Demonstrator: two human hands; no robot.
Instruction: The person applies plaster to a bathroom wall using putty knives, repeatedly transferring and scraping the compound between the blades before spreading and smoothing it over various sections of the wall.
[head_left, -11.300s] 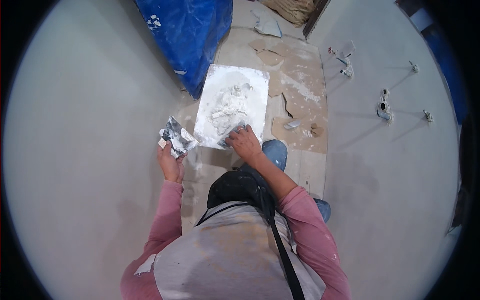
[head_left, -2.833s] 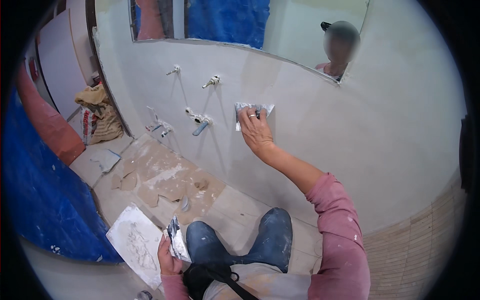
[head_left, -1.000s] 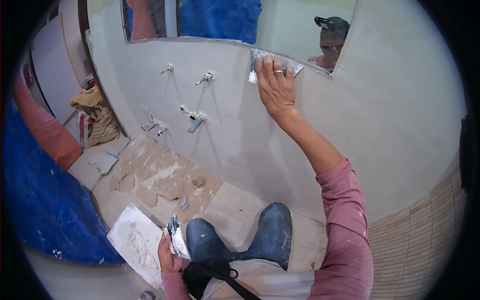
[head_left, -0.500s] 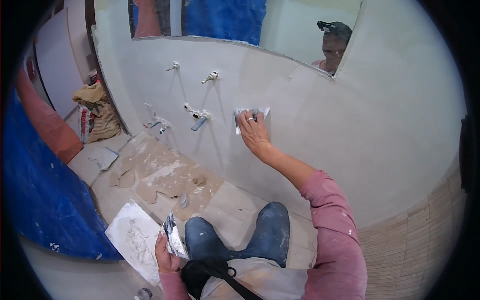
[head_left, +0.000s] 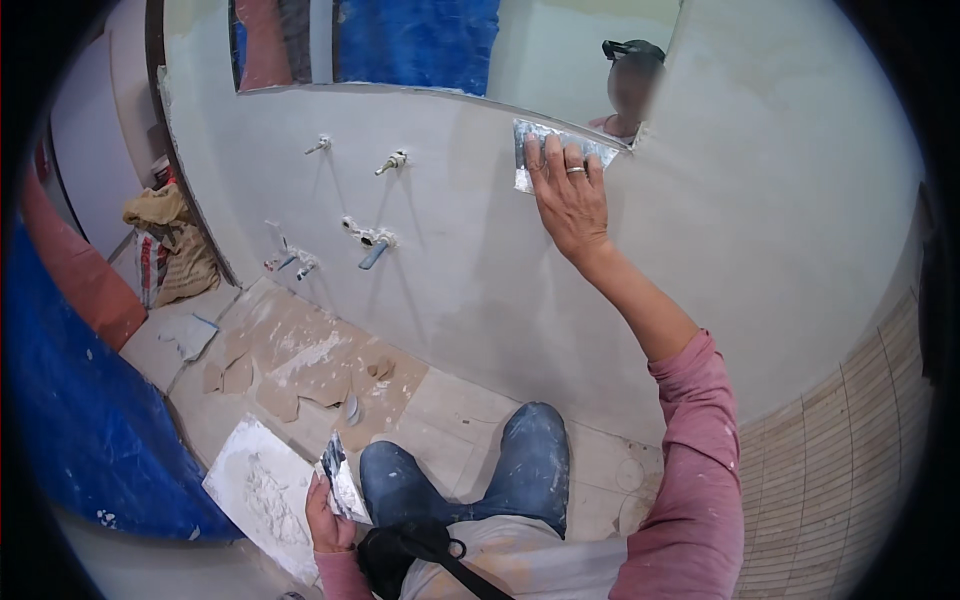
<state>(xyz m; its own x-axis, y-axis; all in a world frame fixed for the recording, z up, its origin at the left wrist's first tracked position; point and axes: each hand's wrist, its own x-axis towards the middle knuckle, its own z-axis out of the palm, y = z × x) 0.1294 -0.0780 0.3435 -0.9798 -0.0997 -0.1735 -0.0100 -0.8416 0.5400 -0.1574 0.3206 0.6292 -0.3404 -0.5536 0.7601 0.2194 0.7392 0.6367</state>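
My right hand presses a flat metal putty blade against the grey plastered wall, close under the lower edge of the mirror. Its fingers lie bent over the blade, and the thumb is hidden. Low at the left, my left hand grips a second putty blade smeared with white putty. Beside that hand lies a white board bearing a heap of white putty.
Pipe stubs and valve fittings stick out of the wall on the left. Stained cardboard covers part of the tiled floor. Blue sheeting hangs at the left, with a sack beyond it.
My right hand has slid the putty blade up and to the right along the wall, from beside the pipe stubs to just below the mirror. The left hand keeps its blade low beside the board.
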